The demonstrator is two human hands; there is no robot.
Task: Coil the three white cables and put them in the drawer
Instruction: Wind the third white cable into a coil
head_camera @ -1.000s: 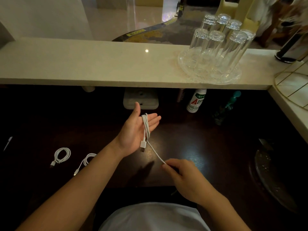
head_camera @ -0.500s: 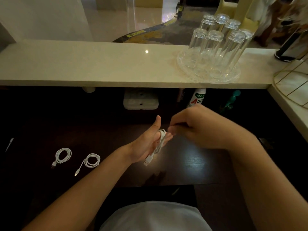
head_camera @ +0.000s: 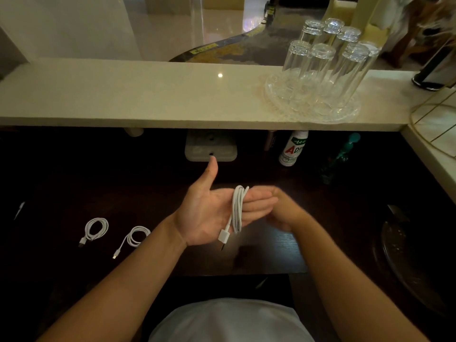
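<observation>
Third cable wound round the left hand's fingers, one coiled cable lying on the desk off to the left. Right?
Wrong count: two coiled cables lie on the desk to the left, the far-left coil and the nearer coil, as the head view shows. The third cable is indeed wound round the fingers of the left hand.

I see left hand (head_camera: 209, 213) palm up, fingers straight and together, thumb sticking up. White cable (head_camera: 237, 208) is looped round those fingers, not clenched. Right hand (head_camera: 286, 213) sits just past the left fingertips, fingers curled and blurred; can't tell if it pinches anything. Both forearms bare, angled inward.
</observation>
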